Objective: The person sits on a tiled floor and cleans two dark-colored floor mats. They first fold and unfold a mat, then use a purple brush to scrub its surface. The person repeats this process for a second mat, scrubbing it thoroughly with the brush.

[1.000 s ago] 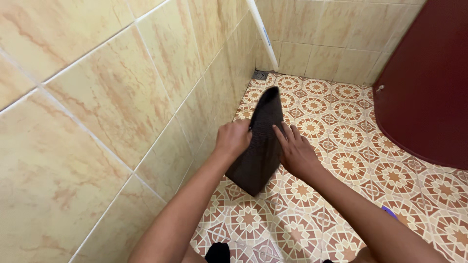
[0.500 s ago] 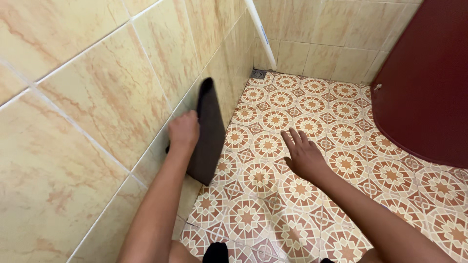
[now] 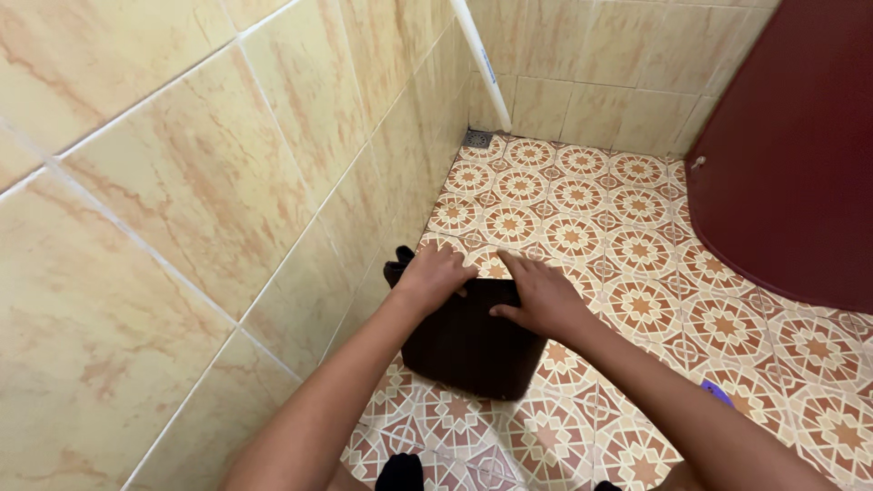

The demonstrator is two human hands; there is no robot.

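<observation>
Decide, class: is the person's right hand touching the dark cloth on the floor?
Touching. The head view shows the right hand lying flat on the dark cloth's top edge, with no gap.

Matt, dark brown cloth lies on glossy patterned ceramic floor tiles; at nine o'clock, a smooth, shiny marbled tile wall; at twelve, a white plastic pipe.
</observation>
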